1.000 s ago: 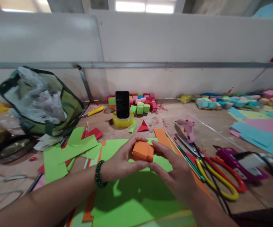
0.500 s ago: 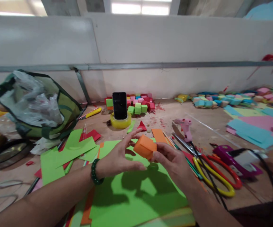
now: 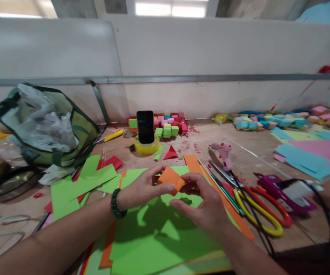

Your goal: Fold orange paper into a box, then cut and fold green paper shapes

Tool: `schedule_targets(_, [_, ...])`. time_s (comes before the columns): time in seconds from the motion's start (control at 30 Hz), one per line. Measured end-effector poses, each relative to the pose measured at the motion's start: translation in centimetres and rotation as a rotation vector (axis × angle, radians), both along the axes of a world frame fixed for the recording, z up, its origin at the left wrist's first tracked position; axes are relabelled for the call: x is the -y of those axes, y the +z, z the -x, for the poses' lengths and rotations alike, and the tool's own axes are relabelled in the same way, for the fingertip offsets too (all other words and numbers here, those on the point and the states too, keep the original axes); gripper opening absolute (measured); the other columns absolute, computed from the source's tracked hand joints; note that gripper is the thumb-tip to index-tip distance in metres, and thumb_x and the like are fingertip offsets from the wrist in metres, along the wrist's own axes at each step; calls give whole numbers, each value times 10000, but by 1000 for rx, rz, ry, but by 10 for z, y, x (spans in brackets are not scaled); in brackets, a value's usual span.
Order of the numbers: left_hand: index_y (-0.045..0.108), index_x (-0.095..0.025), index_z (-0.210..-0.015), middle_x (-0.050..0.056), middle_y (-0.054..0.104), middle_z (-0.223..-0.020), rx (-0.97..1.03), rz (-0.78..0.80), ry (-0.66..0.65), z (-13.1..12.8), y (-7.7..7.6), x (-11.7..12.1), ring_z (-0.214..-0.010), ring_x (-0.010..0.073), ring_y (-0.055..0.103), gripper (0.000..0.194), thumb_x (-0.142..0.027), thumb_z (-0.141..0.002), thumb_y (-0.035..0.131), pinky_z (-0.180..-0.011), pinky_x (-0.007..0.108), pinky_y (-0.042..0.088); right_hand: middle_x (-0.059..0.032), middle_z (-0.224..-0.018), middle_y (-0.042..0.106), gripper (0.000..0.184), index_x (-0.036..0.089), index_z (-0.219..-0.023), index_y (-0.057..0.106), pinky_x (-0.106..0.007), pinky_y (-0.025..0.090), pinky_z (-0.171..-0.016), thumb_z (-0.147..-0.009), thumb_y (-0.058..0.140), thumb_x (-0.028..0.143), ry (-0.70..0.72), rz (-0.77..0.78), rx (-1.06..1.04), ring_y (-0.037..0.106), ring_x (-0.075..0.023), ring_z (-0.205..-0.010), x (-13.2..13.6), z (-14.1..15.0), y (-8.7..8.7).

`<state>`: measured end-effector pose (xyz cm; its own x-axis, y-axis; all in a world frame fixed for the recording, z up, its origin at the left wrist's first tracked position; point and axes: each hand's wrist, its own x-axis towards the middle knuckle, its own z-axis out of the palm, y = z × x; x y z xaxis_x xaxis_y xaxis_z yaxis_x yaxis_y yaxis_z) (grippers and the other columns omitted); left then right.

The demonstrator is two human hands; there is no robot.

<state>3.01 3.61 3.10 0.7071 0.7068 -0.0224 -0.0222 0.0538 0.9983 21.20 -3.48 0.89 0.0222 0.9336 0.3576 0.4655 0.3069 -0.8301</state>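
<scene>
over the green paper (image 3: 144, 250), the left hand (image 3: 140, 189) holds the orange box (image 3: 167, 177) in its grip; toward the paper's right, the right hand (image 3: 207, 204), thumb and fingers parted, is just beside it, contact unclear.

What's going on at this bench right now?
A person holds a small orange paper box between the thumb and fingers of the left hand. The right hand is open at the box's right side, thumb away from it. Both hands are above green paper sheets. Beyond them, a smartphone stands at a tape roll, with colored paper cubes behind. A pink glue gun stands to the right.
</scene>
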Motion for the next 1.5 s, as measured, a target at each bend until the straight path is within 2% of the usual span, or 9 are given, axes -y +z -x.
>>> schedule_targets(0.3, [567,-167,-994,20,566,-888,-34,-46,-49,0,3,-3,-785,144,543,435,-473,-720,708,-652,243,452,-46,-928,696,280,192,-1041,562,-295,597,-743,-771,636,184,79,-42,0,694,-158,-781,1,2,2])
schedule_targets(0.47, [588,-169,-990,22,573,-899,-29,-22,-60,2,2,-5,-806,150,541,417,-427,-701,742,-685,254,461,-65,-987,687,361,199,-1094,553,-312,595,-752,-761,683,248,58,-75,32,685,-175,-809,2,2,4])
schedule_targets(0.67, [588,-184,-1009,22,581,-935,32,1,-103,2,-3,-6,-861,161,554,394,-337,-697,774,-752,272,468,-57,-952,687,259,191,-1040,578,-288,580,-757,-806,656,272,50,-94,71,674,-160,-804,4,2,2])
schedule_targets(0.8, [549,-209,-1081,33,564,-1006,17,-185,-115,8,1,-12,-886,167,560,412,-315,-735,744,-762,281,471,-66,-981,683,308,196,-1068,568,-305,570,-722,-800,664,314,-10,-155,172,666,-177,-801,5,-3,5])
schedule_targets(0.97, [559,-212,-1118,70,563,-1130,-347,-717,-104,26,8,-34,-1015,214,532,377,-257,-770,697,-928,364,411,-63,-965,681,196,211,-1031,587,-327,538,-736,-858,592,302,-97,-204,293,655,-193,-826,2,-20,9])
schedule_targets(1.03, [566,-217,-1131,81,537,-1187,-479,-835,-129,32,10,-41,-1050,227,520,355,-216,-786,653,-958,383,391,-67,-948,680,147,212,-992,598,-343,525,-755,-871,565,290,-112,-213,350,646,-205,-852,1,-29,8])
schedule_targets(1.23, [607,-226,-1124,84,525,-1242,-632,-919,-217,32,8,-40,-1078,244,532,399,-140,-734,597,-968,374,401,-79,-995,661,227,211,-1024,617,-379,514,-803,-819,628,309,-6,22,532,631,-227,-916,3,-40,-4])
schedule_targets(1.37, [480,-245,-1328,103,460,-1365,-604,-918,-221,26,3,-35,-1211,282,465,651,-152,-704,639,-1033,408,359,-98,-1093,627,446,213,-1171,581,-403,507,-837,-750,704,294,69,163,617,615,-250,-978,3,-37,-10])
schedule_targets(1.5, [290,-275,-1455,123,336,-1481,-591,-885,-163,29,4,-35,-1324,333,335,950,-368,-647,780,-1083,487,285,-89,-1015,647,233,187,-1026,638,-371,505,-826,-795,650,214,92,157,623,615,-226,-942,1,-38,-11])
